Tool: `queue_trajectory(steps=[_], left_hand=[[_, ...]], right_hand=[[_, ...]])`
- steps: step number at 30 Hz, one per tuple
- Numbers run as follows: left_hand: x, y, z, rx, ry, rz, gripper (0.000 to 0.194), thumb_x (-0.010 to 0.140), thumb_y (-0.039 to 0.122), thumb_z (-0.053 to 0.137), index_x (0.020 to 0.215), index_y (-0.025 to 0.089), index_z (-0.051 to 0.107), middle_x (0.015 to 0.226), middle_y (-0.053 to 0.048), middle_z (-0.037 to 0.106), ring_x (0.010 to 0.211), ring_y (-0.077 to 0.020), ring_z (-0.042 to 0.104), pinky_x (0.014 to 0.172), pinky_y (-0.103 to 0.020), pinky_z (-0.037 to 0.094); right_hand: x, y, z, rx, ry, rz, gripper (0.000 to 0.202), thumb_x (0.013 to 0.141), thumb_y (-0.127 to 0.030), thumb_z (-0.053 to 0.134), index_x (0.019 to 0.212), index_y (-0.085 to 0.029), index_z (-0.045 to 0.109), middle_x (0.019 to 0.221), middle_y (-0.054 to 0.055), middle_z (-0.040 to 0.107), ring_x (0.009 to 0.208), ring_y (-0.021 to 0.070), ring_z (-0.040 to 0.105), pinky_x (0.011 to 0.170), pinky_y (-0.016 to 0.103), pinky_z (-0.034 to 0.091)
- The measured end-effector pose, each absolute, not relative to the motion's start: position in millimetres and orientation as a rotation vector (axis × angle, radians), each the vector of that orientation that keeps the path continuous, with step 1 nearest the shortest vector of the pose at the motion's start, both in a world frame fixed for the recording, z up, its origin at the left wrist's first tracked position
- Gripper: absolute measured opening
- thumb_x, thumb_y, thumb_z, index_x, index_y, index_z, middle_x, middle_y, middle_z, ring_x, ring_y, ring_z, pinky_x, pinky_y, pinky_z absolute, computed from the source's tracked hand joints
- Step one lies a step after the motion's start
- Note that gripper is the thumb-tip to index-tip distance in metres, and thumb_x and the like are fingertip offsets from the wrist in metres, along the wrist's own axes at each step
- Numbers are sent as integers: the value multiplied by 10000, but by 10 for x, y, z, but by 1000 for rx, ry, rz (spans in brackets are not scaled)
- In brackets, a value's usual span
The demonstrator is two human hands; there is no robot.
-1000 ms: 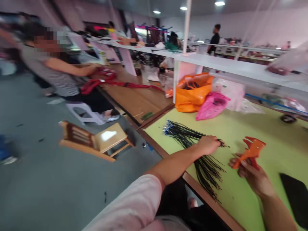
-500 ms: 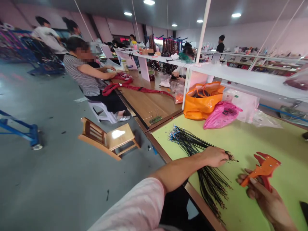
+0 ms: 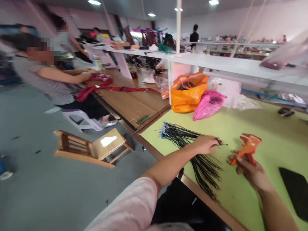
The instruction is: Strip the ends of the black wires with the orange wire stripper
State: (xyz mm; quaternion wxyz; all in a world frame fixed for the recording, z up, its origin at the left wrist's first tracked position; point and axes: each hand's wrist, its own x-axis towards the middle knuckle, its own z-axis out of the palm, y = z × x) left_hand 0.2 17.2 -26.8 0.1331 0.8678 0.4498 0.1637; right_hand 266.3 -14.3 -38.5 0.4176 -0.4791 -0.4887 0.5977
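My left hand (image 3: 206, 145) is closed around one end of a bunch of black wires, whose tips poke out past the fingers. More black wires (image 3: 204, 171) lie fanned out below it on the yellow-green tabletop (image 3: 240, 192), and bluish ends (image 3: 165, 130) show at the far left of the bunch. To the right, my right hand (image 3: 250, 173) grips an orange wire stripper (image 3: 249, 147) by its handles, its jaws pointing up and left. The stripper is held apart from the wires.
An orange bag (image 3: 186, 96) and a pink plastic bag (image 3: 209, 104) stand under the white shelf (image 3: 216, 65). A dark flat object (image 3: 295, 189) lies at the right. A wooden chair (image 3: 106, 144) stands left of the table. A co-worker (image 3: 53, 80) sits handling red cords (image 3: 115, 88).
The view has swung right, shifting the room leftward and bringing more of the dark flat object into sight. Both hands keep their holds, with the wires and the stripper.
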Motion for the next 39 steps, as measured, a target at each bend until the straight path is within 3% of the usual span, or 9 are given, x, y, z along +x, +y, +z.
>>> queue_trajectory(steps=[3,7,14,20,27,32,36,39], left_hand=[[-35,137,-261,2463,1347,545,287,1037,295,525,1203,237,752,1186,-83,741,1106,-221,700,890,-319,546],[-93,198,-308,2395,1423,616,299,1031,296,509,1154,211,768,1141,-90,742,1097,-238,686,950,-354,535],[-90,184,-382,2478,1372,592,298,1022,374,517,1079,234,775,1109,-85,729,1076,-251,676,881,-348,532],[75,147,-291,2705,1369,246,293,1033,345,495,1083,225,757,1138,-102,748,1104,-283,674,827,-354,532],[241,161,-135,2714,1455,-39,278,1012,297,497,1049,193,752,1129,-133,744,1082,-316,696,818,-375,547],[295,154,-169,2678,1530,-102,321,1024,256,432,1105,137,718,1151,-179,731,1111,-336,688,862,-408,560],[225,153,-257,2733,1459,-24,310,1023,235,414,1074,118,695,1097,-207,723,1091,-345,683,947,-439,541],[103,143,-253,2624,1437,158,265,1024,258,411,1066,151,650,1024,-172,730,991,-318,703,903,-426,542]], right_hand=[[2593,-203,-342,-1179,-1190,1500,569,715,-476,917,1138,-179,678,983,135,784,808,266,780,450,234,448],[2597,-168,-362,-1164,-1120,1557,511,736,-385,896,1130,-160,660,929,110,786,786,258,788,428,219,448],[2650,-125,-478,-1072,-1132,1605,420,846,-299,815,1204,-163,643,987,102,790,815,248,802,395,194,466],[2691,-13,-445,-1088,-1141,1771,381,840,-226,817,1152,-121,625,918,122,790,774,252,798,369,205,466],[2700,-134,-391,-1011,-1171,1687,398,856,-285,789,1183,-133,623,936,88,769,778,212,779,394,184,434],[2711,-247,-334,-1028,-1329,1715,380,842,-263,789,1159,-112,644,834,76,774,680,165,716,461,206,458],[2755,-280,-248,-1039,-1366,1757,349,864,-275,764,1152,-111,653,824,79,773,678,165,708,465,211,446],[2801,-291,-189,-1051,-1397,1848,324,884,-295,753,1135,-112,660,863,91,774,701,167,721,448,199,429]])
